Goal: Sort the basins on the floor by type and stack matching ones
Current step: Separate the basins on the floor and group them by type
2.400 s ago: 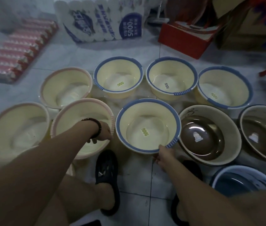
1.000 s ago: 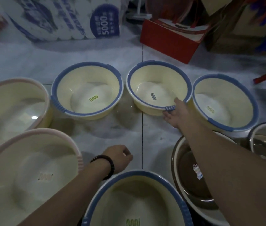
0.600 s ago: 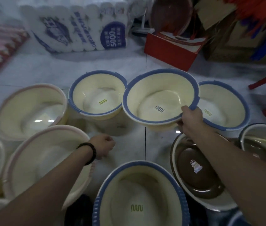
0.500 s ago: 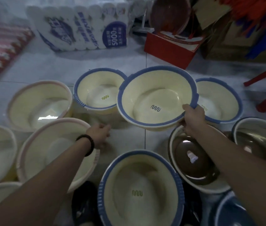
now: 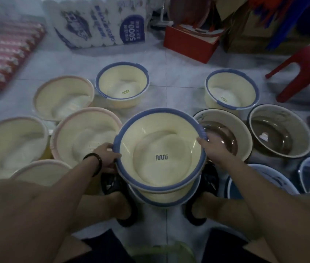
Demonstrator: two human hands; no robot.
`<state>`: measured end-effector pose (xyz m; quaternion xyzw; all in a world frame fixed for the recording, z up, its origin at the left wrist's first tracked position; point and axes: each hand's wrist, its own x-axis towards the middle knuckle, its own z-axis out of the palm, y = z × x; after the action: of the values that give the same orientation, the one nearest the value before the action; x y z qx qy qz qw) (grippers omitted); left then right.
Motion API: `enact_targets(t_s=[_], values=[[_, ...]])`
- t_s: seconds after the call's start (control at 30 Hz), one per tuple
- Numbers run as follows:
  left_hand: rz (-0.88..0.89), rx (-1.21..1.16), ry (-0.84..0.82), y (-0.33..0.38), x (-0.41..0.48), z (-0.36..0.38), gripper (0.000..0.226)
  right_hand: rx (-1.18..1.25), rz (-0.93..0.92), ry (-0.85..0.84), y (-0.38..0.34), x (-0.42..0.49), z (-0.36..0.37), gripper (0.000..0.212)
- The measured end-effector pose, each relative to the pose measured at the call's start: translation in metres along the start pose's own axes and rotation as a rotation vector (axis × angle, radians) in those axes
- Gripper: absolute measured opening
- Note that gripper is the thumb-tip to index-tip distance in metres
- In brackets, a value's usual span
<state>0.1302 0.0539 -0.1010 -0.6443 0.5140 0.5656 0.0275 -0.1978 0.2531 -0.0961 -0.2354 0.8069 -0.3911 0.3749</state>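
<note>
The floor (image 5: 178, 76) is laid with pale, marbled tiles with dark grout lines between them. At its far edge a large white pack of paper rolls (image 5: 101, 23) stands upright, printed in blue with "5000" on a dark blue patch. To the left of it, red-and-white striped packs (image 5: 4, 56) lie flat in a row. To the right of the white pack sits an open red box (image 5: 188, 44), and just behind that a brown cardboard box (image 5: 245, 35). A red plastic stool (image 5: 306, 69) stands at the right edge. Nearest the camera, black slippers (image 5: 110, 184) rest on the tiles, worn on bare feet.
</note>
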Motion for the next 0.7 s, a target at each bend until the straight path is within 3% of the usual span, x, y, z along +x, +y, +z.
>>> enact_targets(t_s=[0.13, 0.3, 0.43, 0.53, 0.7], values=[[-0.029, 0.094, 0.009, -0.024, 0.001, 0.018, 0.04, -0.016, 0.091, 0.05, 0.098, 0.023, 0.014, 0.052], [0.071, 0.25, 0.098, -0.046, 0.013, 0.049, 0.037, 0.024, 0.233, 0.004, 0.072, -0.027, 0.023, 0.023], [0.029, 0.472, 0.109, -0.067, 0.035, 0.059, 0.029, -0.054, 0.357, -0.065, 0.1, -0.015, 0.039, 0.034], [-0.033, 0.481, 0.023, -0.07, 0.049, 0.067, 0.033, -0.089, 0.427, -0.072, 0.099, -0.012, 0.045, 0.026], [-0.107, 0.394, -0.044, -0.06, 0.057, 0.077, 0.025, -0.016, 0.522, -0.043, 0.115, 0.006, 0.053, 0.041]])
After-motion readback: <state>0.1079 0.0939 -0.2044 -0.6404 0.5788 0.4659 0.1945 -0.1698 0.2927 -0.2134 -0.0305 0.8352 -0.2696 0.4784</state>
